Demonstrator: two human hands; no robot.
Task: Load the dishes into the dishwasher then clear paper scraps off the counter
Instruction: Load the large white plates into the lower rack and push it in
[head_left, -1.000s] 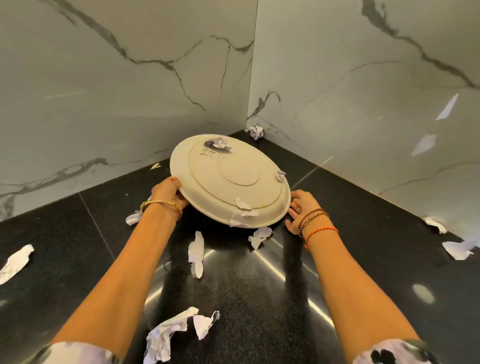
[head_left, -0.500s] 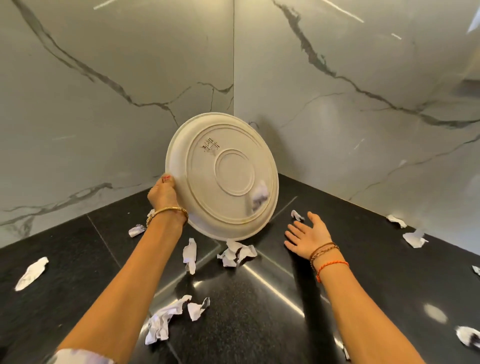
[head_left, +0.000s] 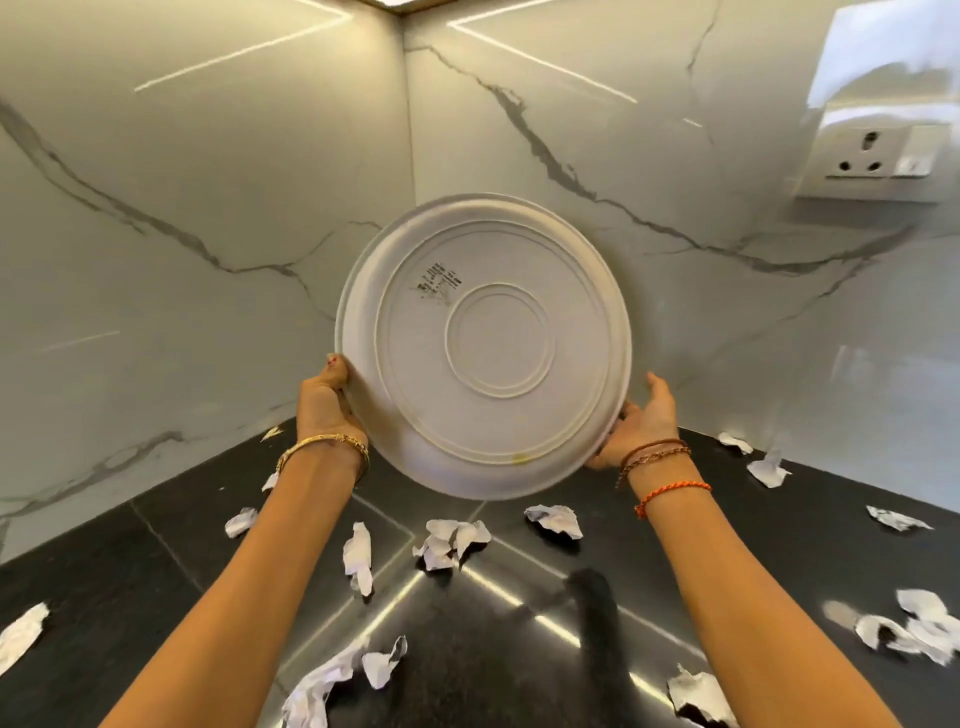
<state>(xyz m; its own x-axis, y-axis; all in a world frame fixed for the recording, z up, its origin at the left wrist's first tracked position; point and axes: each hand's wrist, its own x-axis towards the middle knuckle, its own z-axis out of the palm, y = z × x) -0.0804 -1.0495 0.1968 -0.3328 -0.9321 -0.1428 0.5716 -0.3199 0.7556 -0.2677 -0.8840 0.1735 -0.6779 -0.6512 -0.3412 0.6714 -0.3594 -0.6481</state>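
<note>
Left hand: the left hand (head_left: 326, 410) grips the plate's rim at 8 o'clock, thumb on the underside, fingers hidden behind.
Right hand: the right hand (head_left: 643, 421) cups the rim at 4 o'clock, palm toward the plate, thumb raised; its fingers are hidden behind the rim, so how far they curl cannot be told.
Plate: one round cream plate with raised rings (head_left: 483, 345) is held upright in the air, underside facing the camera, printed mark at 11 o'clock of its centre. It hangs above the counter and in front of the wall corner, touching neither.
Edges: the glossy black stone counter (head_left: 519, 649) meets the white veined marble walls (head_left: 182, 208) at 9 and 3 o'clock, closing into a corner at 12 behind the plate. Open room lies toward 6 o'clock, between the forearms.
Paper scraps: about fourteen crumpled white paper scraps (head_left: 452, 538) lie scattered on the counter, three just below the plate, others at 5, 7 and 3 o'clock.
Socket: one white wall socket (head_left: 872, 156) at 2 o'clock.
</note>
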